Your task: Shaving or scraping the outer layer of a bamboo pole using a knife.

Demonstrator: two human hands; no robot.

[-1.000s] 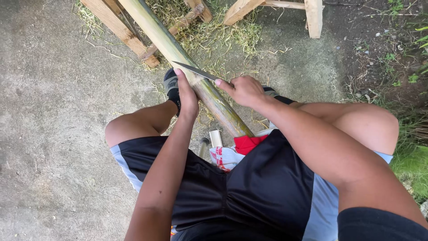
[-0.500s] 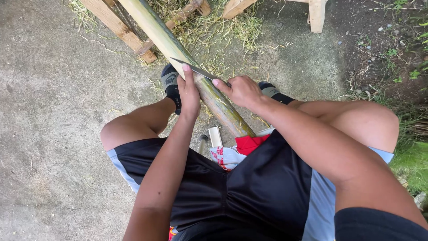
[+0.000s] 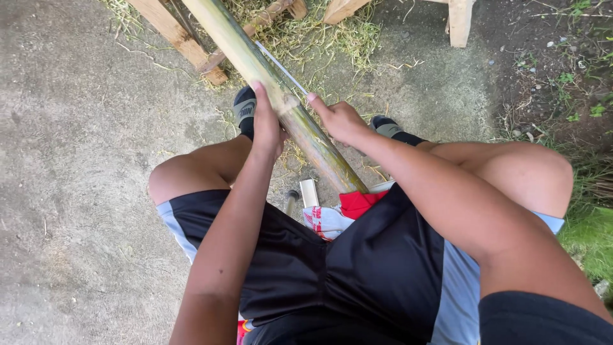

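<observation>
head view: seated, bamboo pole [image 3: 300, 121] runs diagonally from between my thighs up toward the top edge of the concrete floor [image 3: 70, 128], far end resting on a wooden frame [image 3: 179, 35]. that slope puts the working face up and in reach, as i read it.

my left hand [image 3: 267, 124] sits on the left flank of the pole, fingers curled shut around one end of a thin metal blade [image 3: 281, 67], thumb pointing up along the bamboo. my right hand [image 3: 341, 118] is on the other flank, fingers folded closed; the blade's other end seems to run under it, but the grip itself is hidden so i cannot tell for sure. blade lies nearly along the pole on its upper side, edge against the skin. one hand each side looks meant to keep it level.

near end of the pole is wedged on a red and white cloth [image 3: 338, 214] at my lap, probably padding.

green shavings [image 3: 319, 38] litter the floor under the frame. small pale block [image 3: 309, 193] lies on the floor between my legs.
</observation>
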